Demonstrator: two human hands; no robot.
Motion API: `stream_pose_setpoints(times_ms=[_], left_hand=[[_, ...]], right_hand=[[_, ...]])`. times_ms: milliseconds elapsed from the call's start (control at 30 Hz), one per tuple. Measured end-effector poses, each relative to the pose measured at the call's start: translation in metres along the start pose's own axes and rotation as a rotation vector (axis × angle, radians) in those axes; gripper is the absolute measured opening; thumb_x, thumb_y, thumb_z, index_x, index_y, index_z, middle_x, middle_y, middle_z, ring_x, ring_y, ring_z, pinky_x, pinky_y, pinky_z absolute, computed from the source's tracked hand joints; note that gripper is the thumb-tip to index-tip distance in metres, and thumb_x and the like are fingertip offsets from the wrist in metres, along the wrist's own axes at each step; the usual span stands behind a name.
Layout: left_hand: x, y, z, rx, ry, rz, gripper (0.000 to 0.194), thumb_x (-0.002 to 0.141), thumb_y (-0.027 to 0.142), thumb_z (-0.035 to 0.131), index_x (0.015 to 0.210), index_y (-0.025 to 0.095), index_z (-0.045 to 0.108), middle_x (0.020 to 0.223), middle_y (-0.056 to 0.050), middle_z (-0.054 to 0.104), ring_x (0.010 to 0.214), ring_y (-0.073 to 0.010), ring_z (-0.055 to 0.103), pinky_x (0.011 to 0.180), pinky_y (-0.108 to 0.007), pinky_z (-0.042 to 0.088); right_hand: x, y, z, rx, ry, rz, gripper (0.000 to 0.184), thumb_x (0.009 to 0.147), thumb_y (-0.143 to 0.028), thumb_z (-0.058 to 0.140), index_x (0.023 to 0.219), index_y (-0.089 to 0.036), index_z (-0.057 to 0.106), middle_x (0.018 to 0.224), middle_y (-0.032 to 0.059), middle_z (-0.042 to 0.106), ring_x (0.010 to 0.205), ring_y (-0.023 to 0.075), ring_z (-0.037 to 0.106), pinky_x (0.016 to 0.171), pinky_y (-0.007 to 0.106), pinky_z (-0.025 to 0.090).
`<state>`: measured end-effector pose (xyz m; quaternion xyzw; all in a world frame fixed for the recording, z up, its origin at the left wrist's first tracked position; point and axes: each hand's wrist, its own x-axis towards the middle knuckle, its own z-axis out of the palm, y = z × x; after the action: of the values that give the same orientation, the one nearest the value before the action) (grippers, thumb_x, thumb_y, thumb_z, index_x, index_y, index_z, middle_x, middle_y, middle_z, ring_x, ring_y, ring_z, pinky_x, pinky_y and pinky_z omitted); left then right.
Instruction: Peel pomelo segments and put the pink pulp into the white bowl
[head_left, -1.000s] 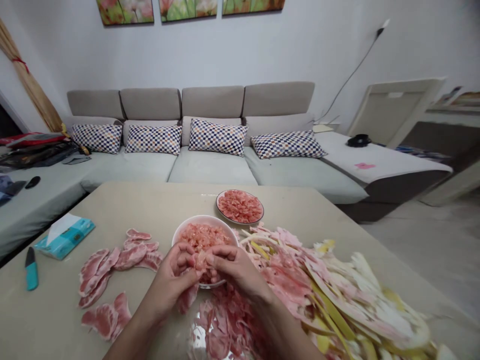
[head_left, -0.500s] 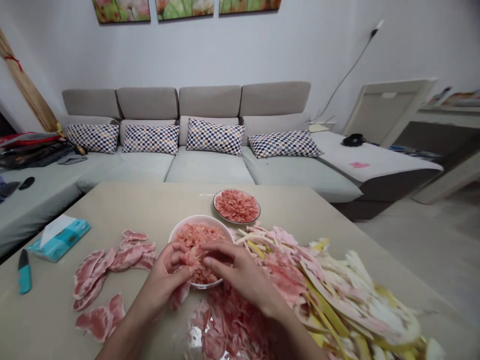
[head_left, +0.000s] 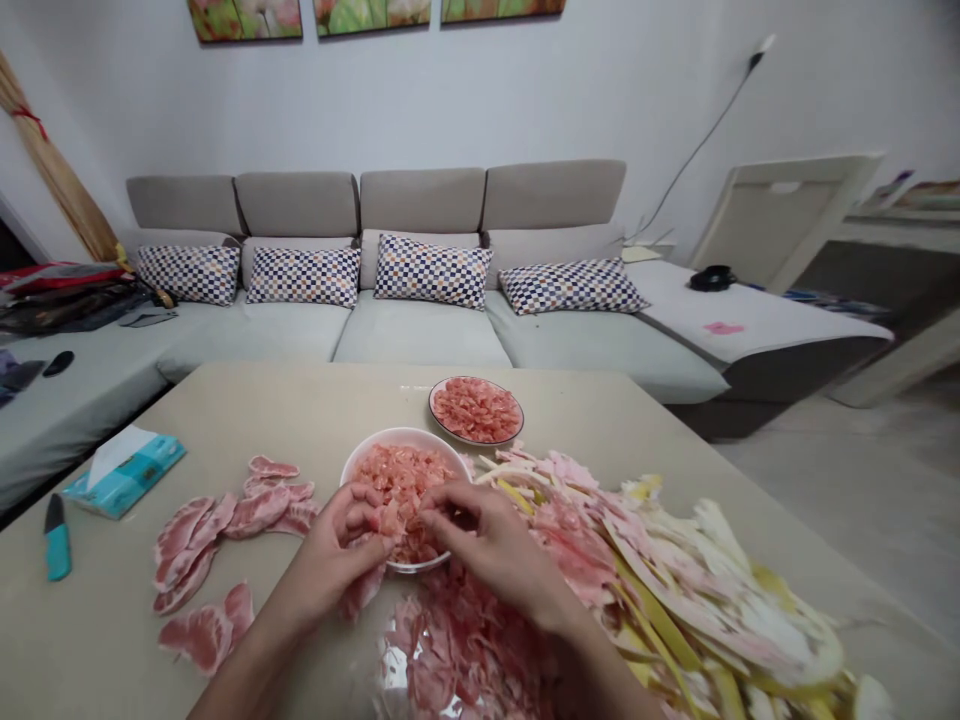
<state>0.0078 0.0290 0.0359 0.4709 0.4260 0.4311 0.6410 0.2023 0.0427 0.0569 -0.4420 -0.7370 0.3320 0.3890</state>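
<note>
Two bare forearms (head_left: 259,645) angle in from the bottom edge, wrists bent so both hands meet over the near half of a round white bowl (head_left: 405,436). The fingers of the left hand (head_left: 345,535) curl inward, pinching a small piece of moist pink pulp (head_left: 389,520) above the bowl; those of the right hand (head_left: 484,540) bend toward the thumb, palm down, and whether they grip anything cannot be told. Loose, glossy flakes (head_left: 409,475) fill the bowl. Between the forearms lies a crumpled heap of thin, pink membranes (head_left: 469,640). On the smooth beige worktop (head_left: 322,400), thick yellow-and-white peel (head_left: 720,610) sprawls to the right; crescent-shaped, pale-edged segments (head_left: 259,510) lie left, beyond them a turquoise-handled knife (head_left: 58,545) and a soft tissue pack (head_left: 127,480). Past the bowl, a dark-rimmed plate (head_left: 480,442) holds more flakes. Farther back stretches a grey-backed sofa (head_left: 420,335) with checked fabric cushions (head_left: 433,272), beneath three floral pictures (head_left: 373,15) on a pale wall (head_left: 480,105).
</note>
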Motion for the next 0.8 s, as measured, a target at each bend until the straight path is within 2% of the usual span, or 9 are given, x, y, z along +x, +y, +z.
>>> stream_pose_setpoints(times_ms=[133, 267, 400, 533, 633, 700, 800], left_hand=[[0.000, 0.001, -0.005, -0.014, -0.042, 0.003, 0.035, 0.078, 0.032, 0.071, 0.100, 0.024, 0.045, 0.072, 0.008, 0.057, 0.032, -0.0025, 0.045, 0.028, -0.013, 0.031], [0.000, 0.000, -0.005, -0.025, -0.063, 0.004, 0.037, 0.078, 0.034, 0.072, 0.102, 0.024, 0.046, 0.071, 0.008, 0.057, 0.032, -0.0022, 0.045, 0.029, -0.013, 0.032], [-0.001, 0.001, -0.005, -0.025, -0.076, -0.002, 0.042, 0.074, 0.034, 0.076, 0.103, 0.025, 0.047, 0.071, 0.008, 0.057, 0.034, -0.0033, 0.045, 0.030, -0.014, 0.034], [-0.002, 0.002, -0.003, -0.001, -0.099, 0.010, 0.039, 0.074, 0.036, 0.075, 0.100, 0.024, 0.048, 0.066, 0.007, 0.057, 0.034, -0.0038, 0.044, 0.032, -0.014, 0.034], [-0.002, 0.001, -0.003, 0.005, -0.087, 0.003, 0.040, 0.074, 0.036, 0.076, 0.100, 0.024, 0.049, 0.068, 0.006, 0.058, 0.036, -0.0039, 0.045, 0.035, -0.015, 0.034], [-0.002, 0.000, -0.003, 0.000, -0.077, -0.001, 0.040, 0.073, 0.035, 0.076, 0.100, 0.023, 0.049, 0.068, 0.006, 0.058, 0.040, -0.0047, 0.047, 0.036, -0.015, 0.034], [-0.002, 0.000, -0.005, 0.003, -0.088, 0.013, 0.037, 0.074, 0.032, 0.076, 0.098, 0.023, 0.050, 0.070, 0.006, 0.057, 0.045, -0.0052, 0.049, 0.040, -0.014, 0.035]], right_hand=[[0.003, 0.008, -0.010, -0.018, 0.063, -0.065, 0.014, 0.087, -0.019, 0.059, 0.090, -0.021, 0.072, 0.092, 0.0036, 0.073, 0.088, 0.0190, 0.065, 0.081, 0.032, 0.049], [0.005, 0.014, -0.005, -0.046, 0.073, -0.100, 0.017, 0.086, -0.015, 0.060, 0.091, -0.023, 0.075, 0.102, 0.0057, 0.073, 0.100, 0.0214, 0.064, 0.091, 0.037, 0.047], [0.005, 0.006, 0.001, 0.036, 0.122, -0.002, 0.009, 0.084, -0.019, 0.063, 0.084, -0.021, 0.072, 0.090, 0.0046, 0.073, 0.086, 0.0201, 0.066, 0.082, 0.034, 0.050], [0.002, -0.006, 0.005, 0.211, -0.056, 0.162, 0.013, 0.084, -0.026, 0.064, 0.093, -0.021, 0.072, 0.084, 0.0022, 0.072, 0.075, 0.0169, 0.065, 0.069, 0.028, 0.050], [0.000, -0.007, 0.011, 0.235, -0.122, 0.168, 0.012, 0.085, -0.028, 0.064, 0.084, -0.020, 0.073, 0.078, 0.0015, 0.072, 0.070, 0.0160, 0.063, 0.065, 0.026, 0.047], [0.000, -0.004, 0.012, 0.178, -0.082, 0.131, 0.014, 0.086, -0.026, 0.061, 0.078, -0.019, 0.070, 0.074, 0.0012, 0.070, 0.068, 0.0157, 0.061, 0.063, 0.025, 0.044], [0.000, 0.001, 0.009, 0.003, 0.088, 0.059, 0.016, 0.088, -0.022, 0.056, 0.074, -0.019, 0.064, 0.072, 0.0015, 0.065, 0.068, 0.0164, 0.058, 0.064, 0.027, 0.043]])
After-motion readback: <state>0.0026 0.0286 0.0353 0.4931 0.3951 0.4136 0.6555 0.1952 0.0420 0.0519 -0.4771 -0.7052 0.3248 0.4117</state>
